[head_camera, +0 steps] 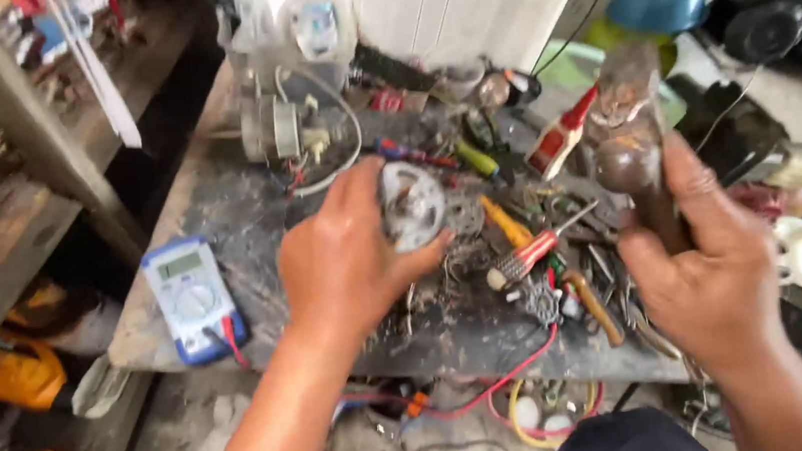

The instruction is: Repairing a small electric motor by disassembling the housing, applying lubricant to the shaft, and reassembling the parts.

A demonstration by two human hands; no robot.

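Left hand clamped the round metal part on the workbench, right hand gripped the hammer (raised); best struck squarely, fingers clear.

A blue-and-white multimeter with red leads lies at the left end of the grimy workbench; a red-handled screwdriver and a yellow-handled tool rest among loose parts mid-bench; a small red-capped bottle stands behind; a motor assembly sits far back.
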